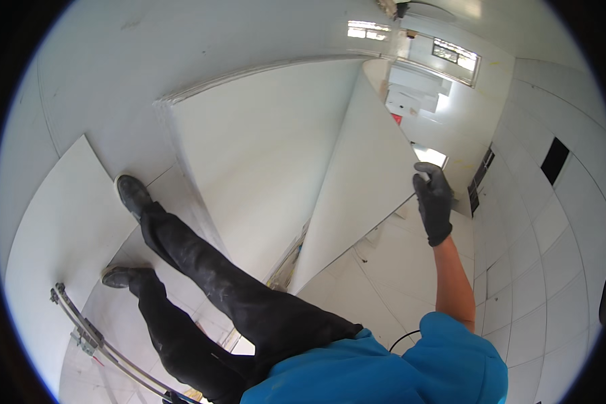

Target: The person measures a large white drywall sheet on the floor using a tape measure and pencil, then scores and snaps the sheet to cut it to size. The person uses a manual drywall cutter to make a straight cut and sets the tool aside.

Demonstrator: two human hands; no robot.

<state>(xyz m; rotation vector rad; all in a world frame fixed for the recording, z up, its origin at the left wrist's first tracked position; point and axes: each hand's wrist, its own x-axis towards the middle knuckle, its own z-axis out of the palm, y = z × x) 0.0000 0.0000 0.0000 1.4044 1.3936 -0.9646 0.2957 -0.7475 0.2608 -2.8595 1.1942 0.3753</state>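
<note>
My right hand, in a dark grey work glove, is at the outer edge of a large white panel. Its fingers are curled in and seem to grip that edge. The panel stands tilted, its smooth face toward the left. Beside it lies another broad white surface with a rough, dusty border. No part of my left hand can be made out; the blue shirt fills the lower edge.
A metal double-rail frame with clamp fittings runs along the lower left, by a white slab. My dark shoes stand on the dusty floor between slab and panel. A tiled wall with a dark rectangular opening rises at right.
</note>
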